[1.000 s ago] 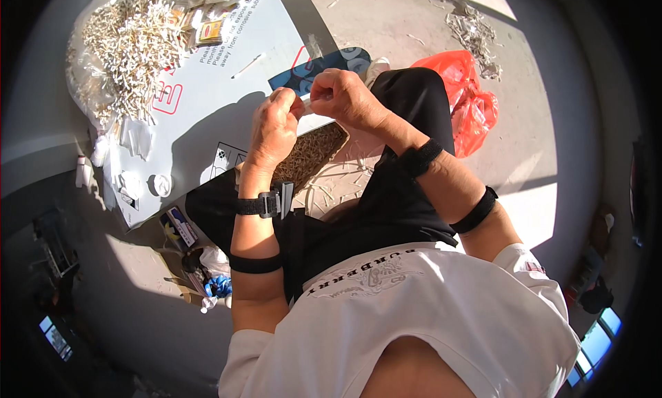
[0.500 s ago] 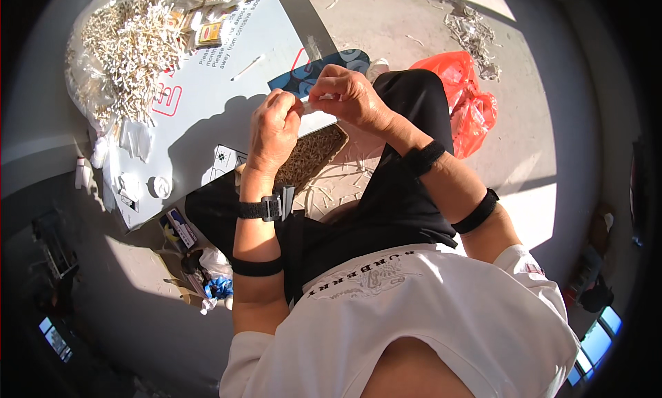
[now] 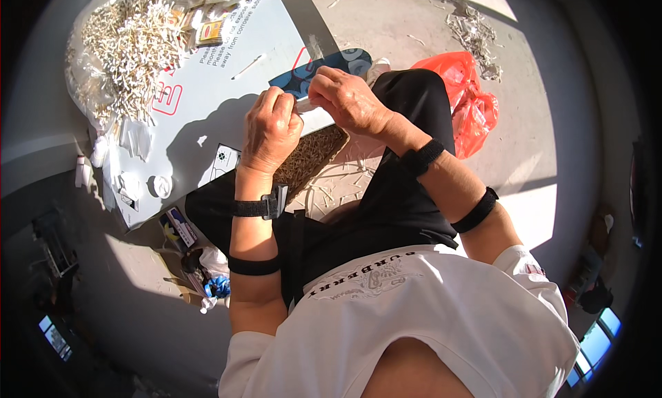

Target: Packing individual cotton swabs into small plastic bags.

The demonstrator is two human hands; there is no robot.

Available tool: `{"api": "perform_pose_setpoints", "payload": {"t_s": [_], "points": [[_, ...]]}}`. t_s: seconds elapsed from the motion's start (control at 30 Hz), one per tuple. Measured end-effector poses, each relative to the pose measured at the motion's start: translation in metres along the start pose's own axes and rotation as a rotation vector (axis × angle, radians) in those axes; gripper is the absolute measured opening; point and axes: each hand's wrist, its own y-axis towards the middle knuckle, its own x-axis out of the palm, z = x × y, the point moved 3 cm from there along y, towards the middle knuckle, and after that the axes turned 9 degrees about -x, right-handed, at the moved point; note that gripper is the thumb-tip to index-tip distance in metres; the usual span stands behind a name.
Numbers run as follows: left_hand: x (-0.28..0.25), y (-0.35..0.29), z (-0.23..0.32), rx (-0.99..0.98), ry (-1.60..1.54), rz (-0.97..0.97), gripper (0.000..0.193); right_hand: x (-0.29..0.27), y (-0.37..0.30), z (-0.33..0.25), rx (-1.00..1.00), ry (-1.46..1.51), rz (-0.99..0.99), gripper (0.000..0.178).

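Grey board point(image 3: 207, 88) spreads at our left in sunlight. Our left hand point(image 3: 270, 130) and right hand point(image 3: 349, 103) nearly meet, pinching a pale piece point(image 3: 304, 106), mostly hidden, above the box point(image 3: 318, 119); since a moment ago, both have rolled, showing more of their backs.

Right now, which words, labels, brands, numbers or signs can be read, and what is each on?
Wording is not copied here, only its place.
White shirt: legible dark lettering beside an emblem.
Pale grey tabletop: partly legible dark text, red outlined marks.
Framed patch on the tabletop: too small to read.
Yellow packets: too small to read.
Dark box: any print unreadable.
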Motion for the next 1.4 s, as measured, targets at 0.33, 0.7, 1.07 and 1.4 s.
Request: {"api": "perform_pose_setpoints", "payload": {"t_s": [0.33, 0.7, 1.07, 1.4], "points": [[-0.001, 0.003, 0.006, -0.014, 0.007, -0.029, 0.014, 0.0, 0.001, 0.001, 0.043, -0.036, -0.04, 0.008], [0.01, 0.004, 0.002, -0.081, -0.023, -0.078, 0.011, -0.002, 0.015, 0.002, -0.103, -0.108, 0.037, 0.015], [0.005, 0.003, -0.002, -0.142, -0.12, -0.078, 0.01, -0.034, -0.006, 0.021, -0.035, -0.089, 0.061, 0.01], [0.008, 0.003, 0.003, -0.153, -0.131, -0.087, 0.015, -0.018, -0.005, 0.003, 0.239, 0.226, 0.047, 0.026]]}}
